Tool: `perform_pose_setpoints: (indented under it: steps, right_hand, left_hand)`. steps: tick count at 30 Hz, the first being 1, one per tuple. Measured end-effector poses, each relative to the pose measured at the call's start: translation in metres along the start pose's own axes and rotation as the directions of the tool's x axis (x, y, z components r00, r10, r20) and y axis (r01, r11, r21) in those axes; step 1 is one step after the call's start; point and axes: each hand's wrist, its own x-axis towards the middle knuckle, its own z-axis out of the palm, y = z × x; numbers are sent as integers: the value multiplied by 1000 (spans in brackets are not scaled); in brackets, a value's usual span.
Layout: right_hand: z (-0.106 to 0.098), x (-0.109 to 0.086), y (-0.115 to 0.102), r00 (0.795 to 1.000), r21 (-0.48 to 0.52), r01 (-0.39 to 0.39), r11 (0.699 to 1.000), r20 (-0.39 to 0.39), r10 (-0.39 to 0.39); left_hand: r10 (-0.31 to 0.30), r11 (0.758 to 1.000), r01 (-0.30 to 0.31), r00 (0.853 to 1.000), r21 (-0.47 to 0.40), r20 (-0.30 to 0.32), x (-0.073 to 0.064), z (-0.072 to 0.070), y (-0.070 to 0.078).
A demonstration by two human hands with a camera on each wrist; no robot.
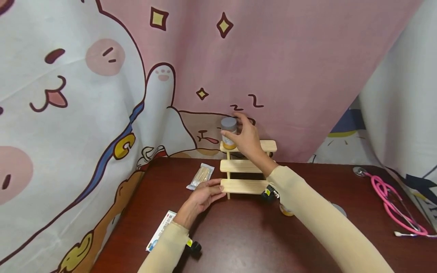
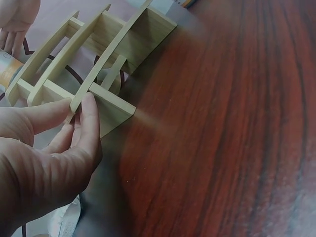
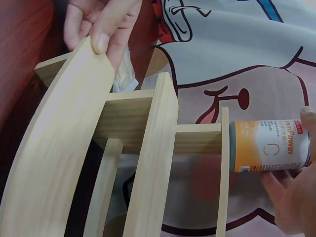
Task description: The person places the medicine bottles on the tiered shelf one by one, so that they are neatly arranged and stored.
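Note:
A three-tier wooden step shelf (image 1: 244, 185) stands on the dark red table near the curtain. My left hand (image 1: 205, 195) pinches the left end of its lowest step; the left wrist view shows the thumb and fingers on either side of that board (image 2: 101, 66). On the left end of the top step stands an upright supplement jar (image 1: 227, 141) with a grey lid and a white and orange label. My right hand (image 1: 248, 137) holds this jar near its lid, thumb in front and fingers behind. In the right wrist view, the jar's base (image 3: 233, 146) meets the top board.
A packet of cotton swabs (image 1: 201, 175) lies left of the shelf, and a white box (image 1: 162, 229) is nearer, beside my left forearm. Another jar (image 1: 286, 211) is partly hidden by my right sleeve. A pink stethoscope (image 1: 389, 197) lies at the right. The cartoon curtain (image 1: 290, 76) hangs behind.

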Motion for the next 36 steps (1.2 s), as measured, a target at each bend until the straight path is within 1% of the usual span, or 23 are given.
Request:
perform_pose_setpoints:
  steps: [3, 5, 10, 15, 20, 23, 29, 32, 34, 36]
  right_hand:
    - [-7, -8, 1, 999, 3, -36, 999, 31, 35]
    - [-14, -15, 2, 998, -5, -43, 999, 38, 43]
    - [-40, -38, 6, 1000, 5, -5, 1000, 26, 5]
    - [-67, -63, 12, 1000, 21, 14, 1000, 22, -14]
    - [-94, -90, 24, 998, 14, 63, 998, 22, -63]
    - [-112, -106, 34, 997, 20, 76, 997, -5, -76]
    - [-147, -140, 56, 995, 16, 23, 1000, -95, -22]
    - [-166, -160, 67, 991, 21, 0, 1000, -134, 3]
    - [-178, -173, 73, 986, 60, -28, 998, -164, 37]
    - [-189, -187, 82, 977, 181, -56, 982, -192, 91]
  left_hand:
    - [-3, 1000, 3, 1000, 4, 8, 0, 0, 1]
    - [-6, 1000, 6, 1000, 4, 8, 0, 0, 1]
    - [-6, 1000, 6, 1000, 7, 13, 1, -1, 3]
    - [-9, 1000, 9, 1000, 4, 10, 2, -1, 2]
    - [-5, 1000, 5, 1000, 3, 6, 0, 0, 0]
    - [-15, 1000, 15, 1000, 8, 10, 1, 0, 0]
    - [-11, 1000, 11, 1000, 26, -6, 0, -3, 1]
    - [-17, 1000, 17, 1000, 26, -2, 0, -3, 1]
    - [-14, 1000, 14, 1000, 26, 2, 0, -2, 1]
    - [-12, 1000, 12, 1000, 22, 7, 2, -1, 0]
